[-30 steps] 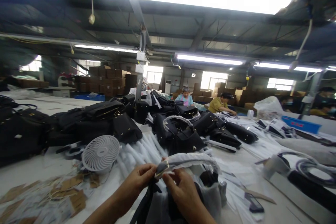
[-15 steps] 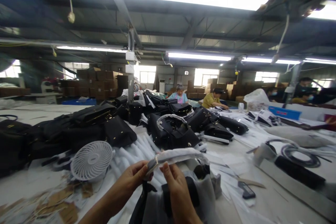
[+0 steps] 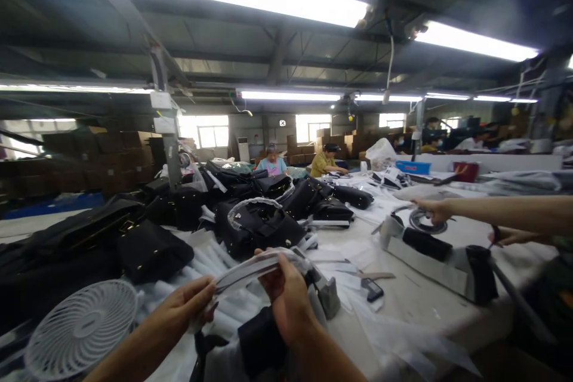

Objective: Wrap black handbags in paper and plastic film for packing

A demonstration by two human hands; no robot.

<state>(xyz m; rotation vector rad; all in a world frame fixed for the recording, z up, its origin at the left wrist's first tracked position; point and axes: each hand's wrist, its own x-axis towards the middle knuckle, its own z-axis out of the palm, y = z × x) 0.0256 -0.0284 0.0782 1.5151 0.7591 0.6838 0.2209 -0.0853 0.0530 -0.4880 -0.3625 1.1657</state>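
A bag handle wrapped in clear plastic film arches in front of me. My left hand pinches its left end between thumb and fingers. Farther along the same handle, my right hand grips it, thumb on the near side and fingers behind. Beneath my hands is a black bag with pale wrapping about it; my right hand and wrist hide part of it. Just beyond, a black handbag with a film-wrapped handle rests on the heap.
Black bags are piled to the left, behind a white fan. White padding rolls lie in the middle. On the right, another person's hand touches a coiled strap beside a partly wrapped bag. A dark tool lies nearer.
The view has swung to the right, and another person's arms have come in there. My hands are farther apart along the handle, and my right fingers have closed round it.
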